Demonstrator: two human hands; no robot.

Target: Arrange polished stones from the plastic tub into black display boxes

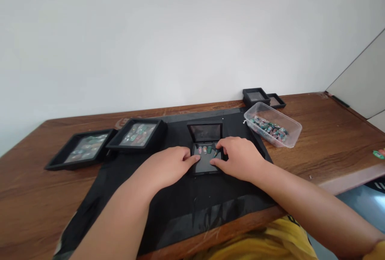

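A small black display case (207, 168) lies with its clear-windowed lid (206, 132) raised on the black mat, in front of me. Inside its base, several press-on nails (205, 150) in pink, orange and green stand in a row along the back. My left hand (168, 166) grips the case's left side, its thumb over the inner surface and the other fingers curled, partly hidden. At the right half of the case, my right hand (240, 158) has a dark green press-on nail (215, 153) between thumb and index finger, close to the base.
To the right, a clear plastic tub (293, 134) holds many loose press-on nails. Two filled black cases (111, 148) (55, 164) sit at the left. Smaller black cases (248, 99) are stacked by the wall. The black mat (186, 212) covers part of the wooden table (319, 132).
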